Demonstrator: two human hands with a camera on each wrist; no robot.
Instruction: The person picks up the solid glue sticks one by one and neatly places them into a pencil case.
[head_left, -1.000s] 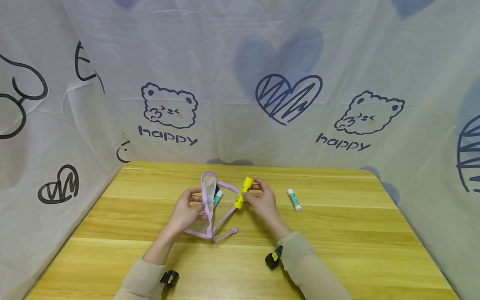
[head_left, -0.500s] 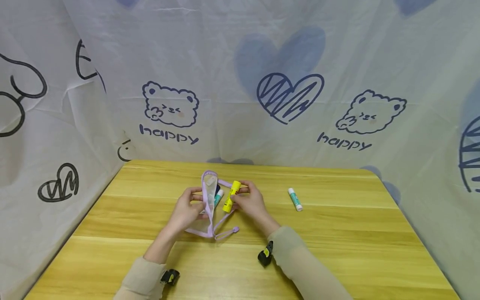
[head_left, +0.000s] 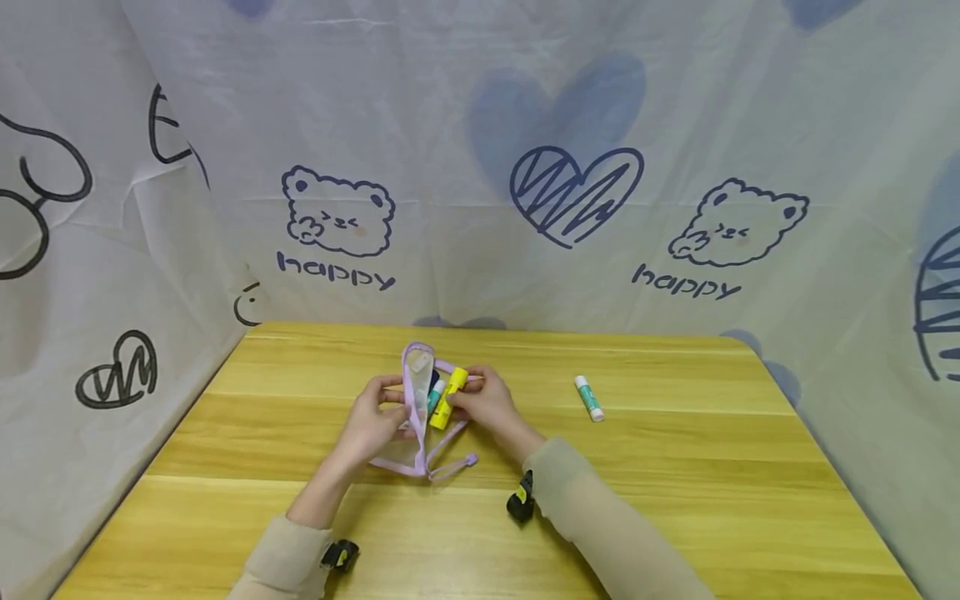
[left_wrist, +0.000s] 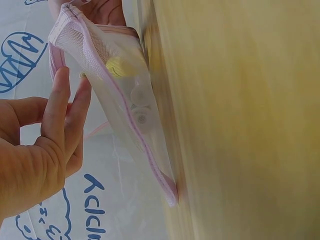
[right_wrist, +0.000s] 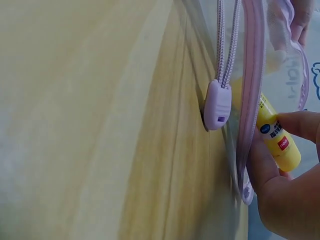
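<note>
A see-through zip pouch (head_left: 409,392) with lilac edging stands with its mouth spread on the table. My left hand (head_left: 372,422) pinches its left edge between thumb and fingers. In my right hand (head_left: 489,407) is a yellow glue stick (head_left: 448,400), pinched and slanted, its lower end within the pouch mouth. The right wrist view shows that yellow stick (right_wrist: 278,139) passing behind the lilac zip edge (right_wrist: 253,75). Inside the pouch are a teal-and-white glue stick (head_left: 436,394) and a dark blue item (head_left: 434,379), mostly hidden.
Another teal-and-white glue stick (head_left: 589,398) lies on the wooden table (head_left: 675,467) to the right. A lilac zip-pull cord (head_left: 471,459) trails from the pouch's near end. A printed cloth (head_left: 465,275) hangs behind the table.
My right hand has moved left with the yellow glue stick, from beside the pouch into its mouth. The left hand has kept its hold on the pouch edge.
</note>
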